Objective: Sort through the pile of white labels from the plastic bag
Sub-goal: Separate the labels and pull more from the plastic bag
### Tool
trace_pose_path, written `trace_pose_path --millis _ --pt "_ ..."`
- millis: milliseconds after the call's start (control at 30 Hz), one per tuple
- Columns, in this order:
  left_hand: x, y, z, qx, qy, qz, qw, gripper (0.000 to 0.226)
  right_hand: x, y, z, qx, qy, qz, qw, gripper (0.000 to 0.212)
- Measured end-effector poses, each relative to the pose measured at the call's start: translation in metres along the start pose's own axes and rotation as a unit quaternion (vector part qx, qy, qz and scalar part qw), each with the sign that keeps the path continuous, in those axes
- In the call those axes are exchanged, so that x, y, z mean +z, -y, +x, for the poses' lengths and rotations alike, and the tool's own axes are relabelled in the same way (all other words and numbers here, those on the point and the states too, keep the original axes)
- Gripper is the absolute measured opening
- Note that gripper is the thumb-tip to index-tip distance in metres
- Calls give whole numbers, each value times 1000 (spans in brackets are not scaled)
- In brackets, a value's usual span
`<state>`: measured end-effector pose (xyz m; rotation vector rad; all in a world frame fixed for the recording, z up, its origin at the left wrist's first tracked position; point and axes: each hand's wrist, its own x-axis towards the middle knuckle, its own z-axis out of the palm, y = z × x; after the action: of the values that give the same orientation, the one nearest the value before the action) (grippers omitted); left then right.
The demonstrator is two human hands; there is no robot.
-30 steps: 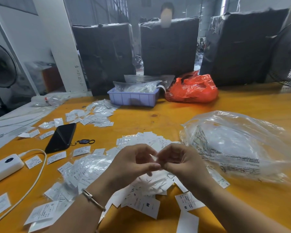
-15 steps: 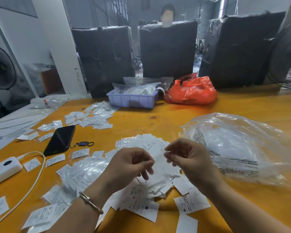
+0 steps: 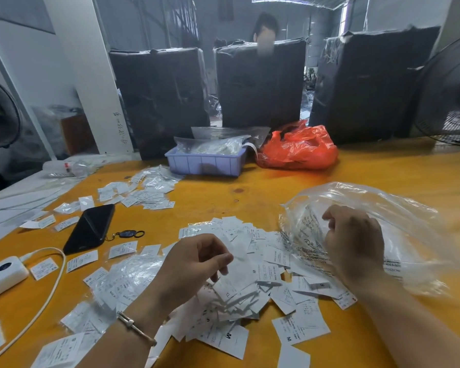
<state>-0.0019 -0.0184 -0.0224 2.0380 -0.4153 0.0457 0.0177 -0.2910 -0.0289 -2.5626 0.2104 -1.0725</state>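
A loose pile of white labels (image 3: 252, 285) with size letters lies on the yellow table in front of me. My left hand (image 3: 194, 261) hovers over the pile's left side, thumb and curled fingers pinching a white label (image 3: 235, 276) that hangs below them. The clear plastic bag (image 3: 398, 235) with printed text lies crumpled to the right of the pile. My right hand (image 3: 353, 240) is at the bag's near left edge, blurred, with its fingers curled into the plastic.
More labels and small clear sleeves (image 3: 144, 192) lie scattered to the left and far left. A black phone (image 3: 91, 228) with a key fob, a white power bank (image 3: 3, 274) and its cable sit at the left. A lilac tray (image 3: 205, 163) and orange bag (image 3: 300, 150) stand at the back.
My hands were together over the pile, then parted. The right hand has moved right to the plastic bag; the left hand stays over the pile.
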Motion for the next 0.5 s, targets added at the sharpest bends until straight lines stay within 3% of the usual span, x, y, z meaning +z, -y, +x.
trace_pose_path --millis 233,400,500 --pt "-2 0 1 9 -2 3 1000 13 -2 -4 3 7 -51 1 999 38" --pt "-1 0 0 -1 1 -9 1000 16 3 1 -3 -2 132 -91 987 21" --pt "0 -1 0 -2 -3 -15 1000 15 3 1 -2 12 166 -124 978 17"
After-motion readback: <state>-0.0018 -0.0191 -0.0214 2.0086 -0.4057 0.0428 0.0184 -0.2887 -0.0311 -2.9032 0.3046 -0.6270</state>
